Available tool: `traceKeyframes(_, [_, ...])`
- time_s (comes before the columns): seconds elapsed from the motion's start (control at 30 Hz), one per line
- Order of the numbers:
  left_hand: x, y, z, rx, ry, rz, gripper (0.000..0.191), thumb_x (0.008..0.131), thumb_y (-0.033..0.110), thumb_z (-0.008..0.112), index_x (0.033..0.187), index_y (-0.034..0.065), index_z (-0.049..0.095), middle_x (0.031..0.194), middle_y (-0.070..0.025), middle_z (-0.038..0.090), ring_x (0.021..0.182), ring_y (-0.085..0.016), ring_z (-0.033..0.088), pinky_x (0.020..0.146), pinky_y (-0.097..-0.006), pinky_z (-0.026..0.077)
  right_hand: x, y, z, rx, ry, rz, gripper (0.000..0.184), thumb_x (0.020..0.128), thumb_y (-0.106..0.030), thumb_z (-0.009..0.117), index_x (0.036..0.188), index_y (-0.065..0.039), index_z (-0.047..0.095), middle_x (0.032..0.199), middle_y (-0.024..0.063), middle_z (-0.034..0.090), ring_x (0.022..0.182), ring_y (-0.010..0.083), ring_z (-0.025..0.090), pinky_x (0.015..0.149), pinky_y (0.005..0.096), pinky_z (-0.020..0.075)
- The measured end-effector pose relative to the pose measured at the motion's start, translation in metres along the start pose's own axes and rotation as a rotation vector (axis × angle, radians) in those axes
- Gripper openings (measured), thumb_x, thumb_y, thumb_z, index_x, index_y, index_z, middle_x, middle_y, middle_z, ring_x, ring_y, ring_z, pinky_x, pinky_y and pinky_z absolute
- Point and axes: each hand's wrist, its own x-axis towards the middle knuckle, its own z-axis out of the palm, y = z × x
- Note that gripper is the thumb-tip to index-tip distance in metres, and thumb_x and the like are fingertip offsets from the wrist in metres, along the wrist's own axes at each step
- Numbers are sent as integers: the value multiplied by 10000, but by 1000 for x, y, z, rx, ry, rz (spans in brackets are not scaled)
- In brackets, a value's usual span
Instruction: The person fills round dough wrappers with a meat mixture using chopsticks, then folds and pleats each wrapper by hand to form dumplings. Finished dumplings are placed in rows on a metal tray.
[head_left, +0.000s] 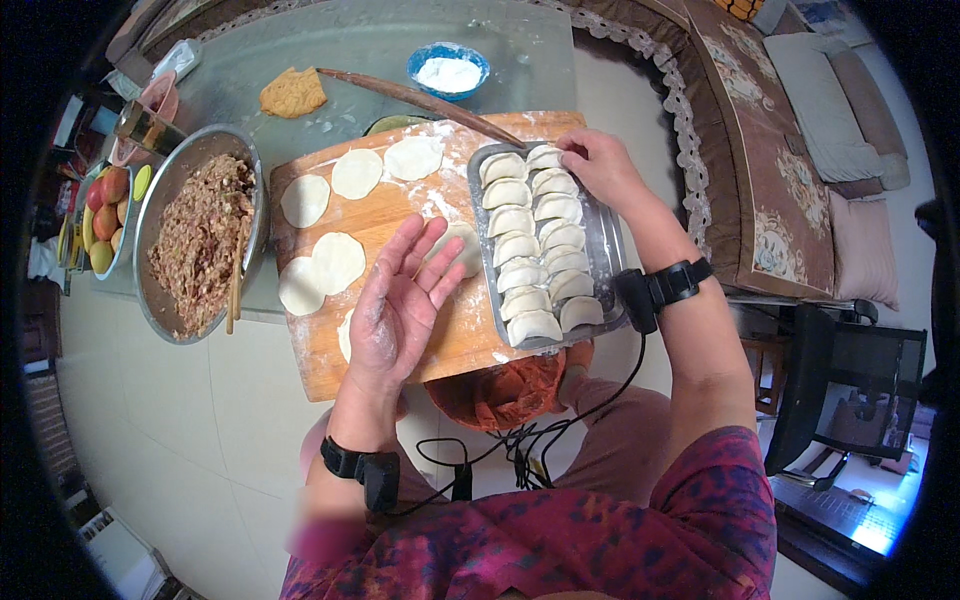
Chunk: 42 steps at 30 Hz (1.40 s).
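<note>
My right hand (604, 171) is at the far right corner of a grey metal tray (611, 240), its thumb and fingers on a folded dumpling (543, 157). Two columns of pale dumplings (513, 221) fill much of the tray. My left hand (397, 311), dusted with flour, hovers palm up over the wooden board (401, 214), fingers apart and nothing in it. Behind its fingers a round dough wrapper (463, 251) is partly hidden. More wrappers lie on the board, among them one at the back (357, 173) and an overlapping pair (339, 263) at the left.
A tapered wooden rolling pin (416, 97) reaches the tray's far edge. Left of the board stands a steel bowl (259, 217) of minced filling (199, 232) with chopsticks (238, 277). A blue bowl (448, 91) holds flour. Black cables (517, 442) hang below, near a red-lined bin (499, 394).
</note>
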Motion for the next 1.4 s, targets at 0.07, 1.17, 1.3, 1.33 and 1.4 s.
traceKeyframes(0.07, [0, 0, 0, -7, 9, -5, 588, 993, 329, 517, 1470, 29, 350, 1495, -185, 380, 1342, -341, 432, 1139, -467, 345, 3, -3, -1, -83, 8, -23, 257, 836, -98, 665, 1082, -21, 659, 845, 103, 660, 772, 188, 617, 736, 321, 500])
traceKeyframes(1.17, [-15, -33, 15, 1468, 29, -104, 690, 823, 95, 607, 1478, 78, 388, 1045, -114, 515, 871, -204, 528, 849, -323, 475, -252, -140, 66, 117, -306, -229, 153, 903, -148, 589, 875, -26, 502, 824, 170, 603, 774, 385, 632, 640, 468, 513])
traceKeyframes(1.3, [-17, -33, 13, 1535, -24, -130, 630, 822, 93, 601, 1433, 62, 454, 1007, -102, 529, 869, -202, 542, 848, -318, 475, -259, -142, 70, 51, -366, -225, 168, 924, -177, 577, 881, -31, 508, 814, 159, 604, 760, 372, 642, 621, 468, 520])
traceKeyframes(1.33, [-17, -34, 13, 1540, -37, -142, 614, 822, 94, 600, 1421, 60, 471, 1004, -101, 531, 868, -203, 544, 847, -317, 476, -261, -143, 71, 15, -399, -211, 171, 930, -184, 574, 883, -32, 510, 811, 156, 604, 757, 368, 644, 615, 470, 522])
traceKeyframes(1.4, [-18, -34, 13, 1534, -56, -161, 588, 831, 81, 594, 1410, 66, 492, 996, -68, 519, 870, -173, 526, 844, -291, 464, -263, -142, 73, 28, -362, -222, 164, 928, -176, 583, 877, -38, 510, 801, 147, 602, 738, 348, 638, 594, 453, 513])
